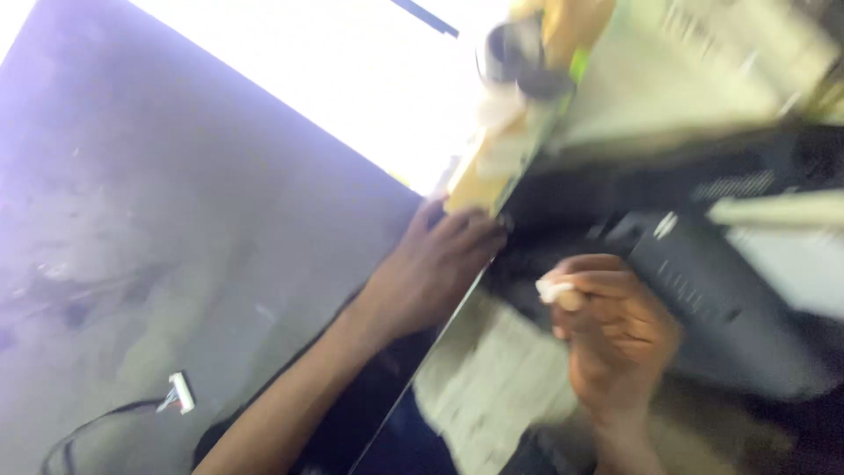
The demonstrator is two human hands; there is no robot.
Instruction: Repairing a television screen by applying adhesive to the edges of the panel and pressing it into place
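The view is tilted and blurred. My left hand rests on the edge of a large flat panel, fingers spread over the rim beside a yellowish circuit board. My right hand is curled around a small white piece pinched at the fingertips, just above a black plastic housing with vent slots. What the white piece is cannot be made out.
A grey concrete floor fills the left side. On it lies a black cable with a white connector. A dark round part sits at the top by the board. Bright light washes out the upper middle.
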